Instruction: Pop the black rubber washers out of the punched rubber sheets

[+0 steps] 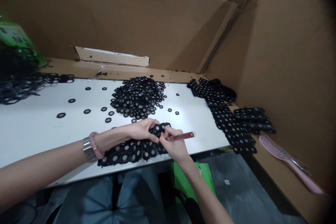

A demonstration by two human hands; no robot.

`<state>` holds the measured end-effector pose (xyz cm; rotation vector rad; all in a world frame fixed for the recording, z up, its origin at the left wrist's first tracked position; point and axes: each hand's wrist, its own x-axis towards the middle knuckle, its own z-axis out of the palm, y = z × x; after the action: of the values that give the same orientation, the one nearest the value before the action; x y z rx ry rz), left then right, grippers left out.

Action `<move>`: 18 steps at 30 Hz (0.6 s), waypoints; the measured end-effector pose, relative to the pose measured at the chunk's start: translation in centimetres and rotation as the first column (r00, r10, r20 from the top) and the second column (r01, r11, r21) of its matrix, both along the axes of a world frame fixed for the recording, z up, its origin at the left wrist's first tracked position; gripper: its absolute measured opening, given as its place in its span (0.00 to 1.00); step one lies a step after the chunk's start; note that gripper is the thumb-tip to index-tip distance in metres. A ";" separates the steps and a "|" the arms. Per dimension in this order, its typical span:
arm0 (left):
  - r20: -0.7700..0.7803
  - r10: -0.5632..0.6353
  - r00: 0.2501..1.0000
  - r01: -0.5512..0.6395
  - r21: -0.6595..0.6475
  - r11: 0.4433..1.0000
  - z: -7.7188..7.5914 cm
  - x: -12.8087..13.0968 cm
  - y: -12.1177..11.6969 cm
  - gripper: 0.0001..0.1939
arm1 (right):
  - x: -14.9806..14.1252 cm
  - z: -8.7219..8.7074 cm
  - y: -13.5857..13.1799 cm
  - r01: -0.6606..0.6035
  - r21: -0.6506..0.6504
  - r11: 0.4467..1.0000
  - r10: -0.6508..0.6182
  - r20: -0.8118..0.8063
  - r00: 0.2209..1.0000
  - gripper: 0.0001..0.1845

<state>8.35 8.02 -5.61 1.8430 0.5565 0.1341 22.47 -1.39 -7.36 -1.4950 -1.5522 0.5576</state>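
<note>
A black perforated sheet [131,151] full of round rings lies at the near edge of the white table [34,126]. My left hand [141,129] pinches the sheet's far end, fingers closed on it. My right hand [174,145] presses against the same end and grips a thin red tool [183,135] that points right. A bracelet and a metal band sit on my left wrist [90,147].
A heap of loose black rings [138,96] lies mid-table with stray rings around it. More perforated strips [228,119] stack at the right, tangled ones [18,84] at the left. A pink hairbrush [286,162] rests on the right ledge. Cardboard walls [283,59] enclose the table.
</note>
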 end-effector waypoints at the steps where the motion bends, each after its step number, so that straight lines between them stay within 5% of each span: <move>1: -0.005 -0.023 1.000 0.023 0.025 0.999 0.2 -0.1 0.1 0.16 | 0.1 0.0 0.0 -0.003 -0.017 1.000 0.002 -0.064 0.998 0.16; 5: -0.150 -0.099 0.984 0.135 0.257 0.957 1.7 -0.1 0.2 0.19 | 0.8 -0.4 0.0 0.003 -0.076 0.997 -0.039 -0.476 0.879 0.16; 7: -0.237 -0.096 0.967 0.177 0.344 0.922 2.3 0.0 0.0 0.20 | 1.1 -0.5 0.0 0.046 -0.063 0.997 -0.073 -0.559 0.826 0.16; 15: -0.433 0.100 0.896 0.194 0.584 0.788 2.6 1.2 -1.3 0.23 | 1.6 -0.1 -1.4 0.082 -0.062 0.995 -0.093 -0.196 0.976 0.16; 18: -0.419 0.098 0.902 0.186 0.585 0.790 2.7 1.1 -1.6 0.22 | 1.2 -0.1 -1.9 0.173 0.020 0.985 -0.168 -0.135 0.976 0.16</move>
<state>9.43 6.40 -2.94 2.5586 0.8457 -0.1572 23.67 -3.30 -7.48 -1.5183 -1.3107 0.5191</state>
